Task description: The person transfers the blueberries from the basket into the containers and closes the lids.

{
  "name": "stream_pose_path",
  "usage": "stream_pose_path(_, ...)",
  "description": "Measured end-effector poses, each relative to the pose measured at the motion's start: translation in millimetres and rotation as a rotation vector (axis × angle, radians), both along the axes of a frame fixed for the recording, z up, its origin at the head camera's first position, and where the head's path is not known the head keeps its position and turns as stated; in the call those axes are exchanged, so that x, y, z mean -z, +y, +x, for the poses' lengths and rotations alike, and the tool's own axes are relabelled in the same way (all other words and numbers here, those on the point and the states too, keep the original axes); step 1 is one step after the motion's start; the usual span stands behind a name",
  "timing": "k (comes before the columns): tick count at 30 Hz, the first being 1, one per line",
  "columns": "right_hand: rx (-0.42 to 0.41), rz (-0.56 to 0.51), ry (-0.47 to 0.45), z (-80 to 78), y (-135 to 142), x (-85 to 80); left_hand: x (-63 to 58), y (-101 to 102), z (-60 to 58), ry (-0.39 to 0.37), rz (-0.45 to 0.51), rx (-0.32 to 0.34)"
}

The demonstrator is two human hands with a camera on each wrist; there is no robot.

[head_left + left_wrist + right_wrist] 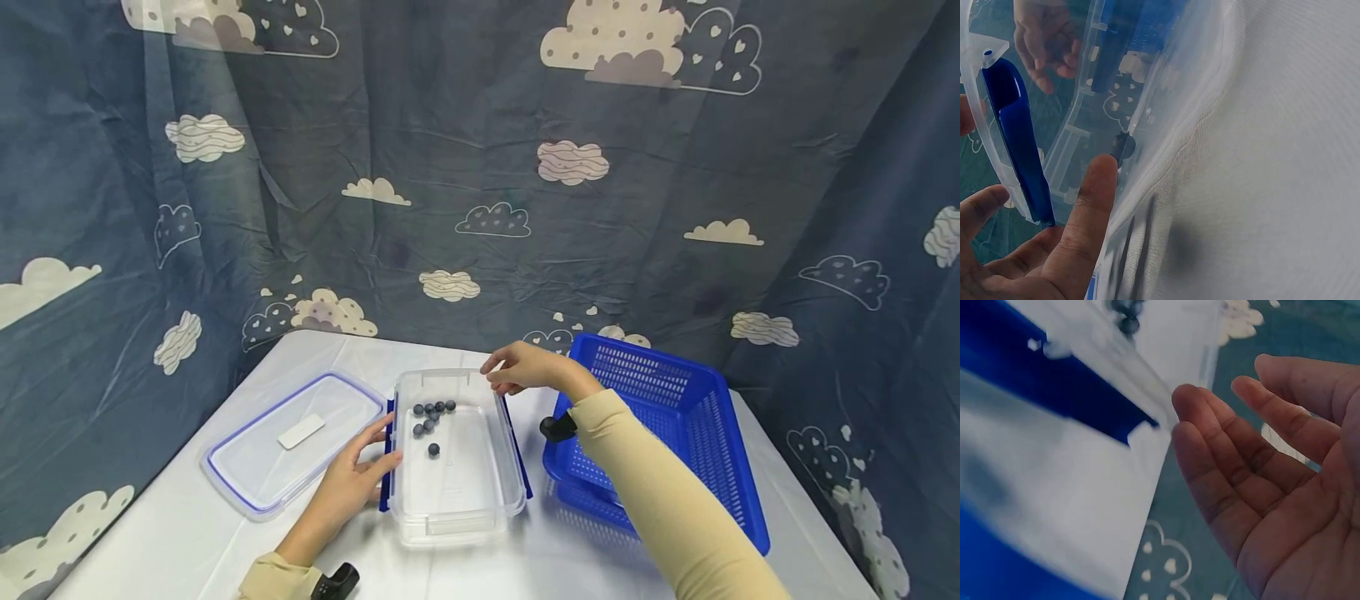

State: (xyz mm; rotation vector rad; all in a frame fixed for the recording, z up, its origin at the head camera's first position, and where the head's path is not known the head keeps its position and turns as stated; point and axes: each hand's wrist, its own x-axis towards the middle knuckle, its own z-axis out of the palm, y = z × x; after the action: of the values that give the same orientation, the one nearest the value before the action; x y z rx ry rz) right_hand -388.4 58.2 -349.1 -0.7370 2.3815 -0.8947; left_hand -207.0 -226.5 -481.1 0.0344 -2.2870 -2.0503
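Note:
A clear plastic container (pixel 480 467) with dark blue side clips stands on the table. Several blueberries (pixel 429 425) lie inside it, mostly toward its far left; one blueberry (pixel 1125 149) shows through the wall in the left wrist view. My left hand (pixel 347 487) rests against the container's left side, fingers spread and fairly straight along the rim and clip (pixel 1022 137). Over the far right corner hovers my right hand (pixel 532 367), its fingers loosely bent. In the right wrist view nothing sits between the fingers (pixel 1210 481) of that hand.
Left of the container lies a clear lid (pixel 258 492) with a blue seal and a white label (pixel 302 432). A blue perforated basket (pixel 708 417) stands on the right, partly behind the right forearm. A cloud-patterned curtain (pixel 420 125) hangs behind the white table (pixel 600 567).

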Motion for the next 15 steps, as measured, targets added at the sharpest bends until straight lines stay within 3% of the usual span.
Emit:
stream_pose_path(7, 0.113, -0.069, -0.008, -14.4, 44, -2.4, 1.9, 0, -0.9, -0.008, 0.02, 0.002)
stream_pose_path(15, 0.29, -0.081, 0.134, -28.4, 93, 8.7, 2.5, 0, -1.2, -0.009, 0.032, 0.005)
